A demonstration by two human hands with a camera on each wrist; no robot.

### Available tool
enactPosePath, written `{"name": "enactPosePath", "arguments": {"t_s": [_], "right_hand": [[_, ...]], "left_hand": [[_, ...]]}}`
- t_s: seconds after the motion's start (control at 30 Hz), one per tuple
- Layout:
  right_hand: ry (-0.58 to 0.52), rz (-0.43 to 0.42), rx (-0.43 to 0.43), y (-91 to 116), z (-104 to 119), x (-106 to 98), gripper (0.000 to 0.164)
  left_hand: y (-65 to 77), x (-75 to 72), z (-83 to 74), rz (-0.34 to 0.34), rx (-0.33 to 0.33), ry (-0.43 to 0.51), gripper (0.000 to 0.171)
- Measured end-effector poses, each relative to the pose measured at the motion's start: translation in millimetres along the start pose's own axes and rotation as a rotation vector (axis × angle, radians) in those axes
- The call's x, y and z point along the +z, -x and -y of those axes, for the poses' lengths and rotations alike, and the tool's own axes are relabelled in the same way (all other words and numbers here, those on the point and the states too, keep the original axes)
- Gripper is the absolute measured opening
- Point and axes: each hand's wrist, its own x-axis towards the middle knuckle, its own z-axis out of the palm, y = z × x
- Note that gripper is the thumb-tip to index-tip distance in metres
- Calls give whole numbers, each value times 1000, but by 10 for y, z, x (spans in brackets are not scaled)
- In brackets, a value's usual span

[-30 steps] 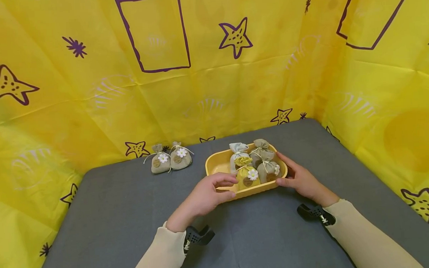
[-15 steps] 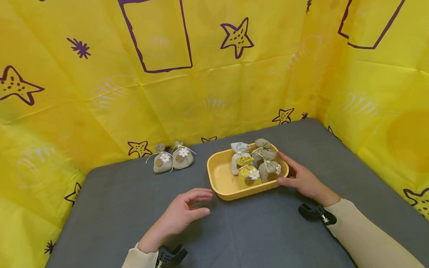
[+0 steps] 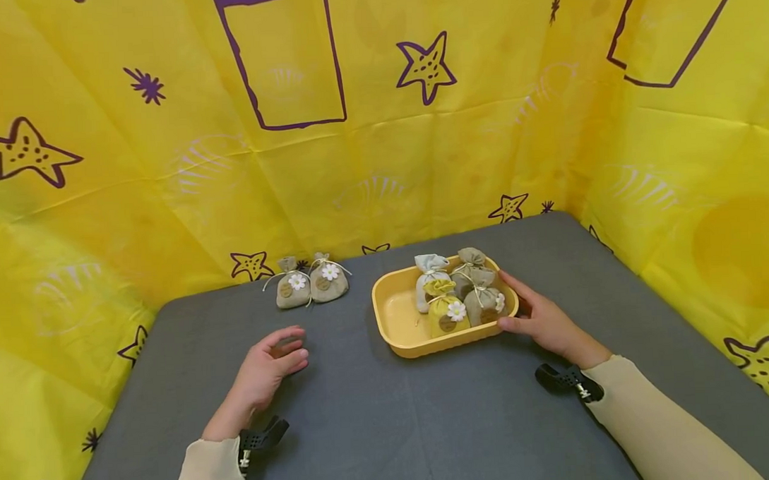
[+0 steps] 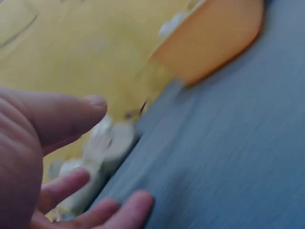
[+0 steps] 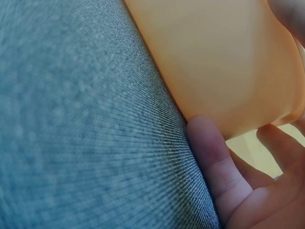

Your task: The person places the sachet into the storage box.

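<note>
My right hand [image 3: 544,326] holds the right end of a yellow plastic tray [image 3: 397,326], its thumb at the near corner and fingers along the far side. In the right wrist view the fingers [image 5: 206,138] lie against the tray's outer wall [image 5: 214,62]. Inside, at the tray's right, sit a yellow sachet [image 3: 447,321], a pale blue-grey sachet [image 3: 424,295] and two taupe sachets [image 3: 482,306]. My left hand [image 3: 264,364] hovers over the table with nothing in it, fingers loosely bent. Beyond it stand two more taupe sachets [image 3: 293,294] with white flowers and tied cords.
A dark grey cloth covers the table [image 3: 391,423]. Yellow fabric [image 3: 369,163] printed with starfish hangs behind the table and along its right side. The loose sachets stand close to the back edge, left of the tray.
My left hand has left the tray's near side and moved left over the table, coming nearer the two loose sachets. The right hand stays on the tray, which has hardly shifted.
</note>
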Motion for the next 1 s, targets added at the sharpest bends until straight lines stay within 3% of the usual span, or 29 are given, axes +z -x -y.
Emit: {"name": "enactPosePath", "arguments": {"t_s": [0.17, 0.37, 0.67, 1.0], "right_hand": [[5, -5, -10, -7, -12, -4, 90], [1, -2, -33, -4, -27, 6, 89], [3, -8, -21, -3, 3, 0, 89], [3, -7, -8, 0, 9, 3, 90]], "left_hand": [[-158, -346, 84, -120, -48, 81, 61], [-332, -579, 138, -170, -23, 90, 67], [-673, -599, 119, -179, 17, 110, 68], [-962, -540, 65, -116, -19, 54, 68]]}}
